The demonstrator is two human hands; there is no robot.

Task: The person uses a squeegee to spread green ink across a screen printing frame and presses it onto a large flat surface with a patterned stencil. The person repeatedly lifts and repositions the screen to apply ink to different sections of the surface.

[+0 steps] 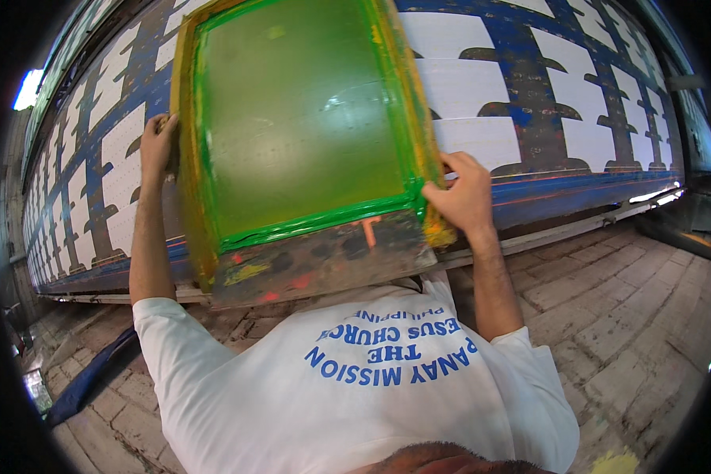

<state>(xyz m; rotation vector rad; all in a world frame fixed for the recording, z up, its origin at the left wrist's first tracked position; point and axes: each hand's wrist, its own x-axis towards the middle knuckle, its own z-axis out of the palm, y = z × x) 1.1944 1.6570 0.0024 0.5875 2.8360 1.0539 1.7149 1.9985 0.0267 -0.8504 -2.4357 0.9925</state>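
Note:
A large screen-printing frame with translucent green mesh, yellow-stained edges and green borders is held up in front of my chest. Its near end has a grey-brown band spotted with red, yellow and orange paint. My left hand grips the frame's left edge, fingers curled. My right hand grips the frame's right edge near the lower corner, thumb on the front. The frame hides part of the long table behind it.
The long, paint-stained blue printing table carries rows of white flat cut pieces with a metal rail along its near edge. A brick floor lies below. A dark blue strip lies low at the left.

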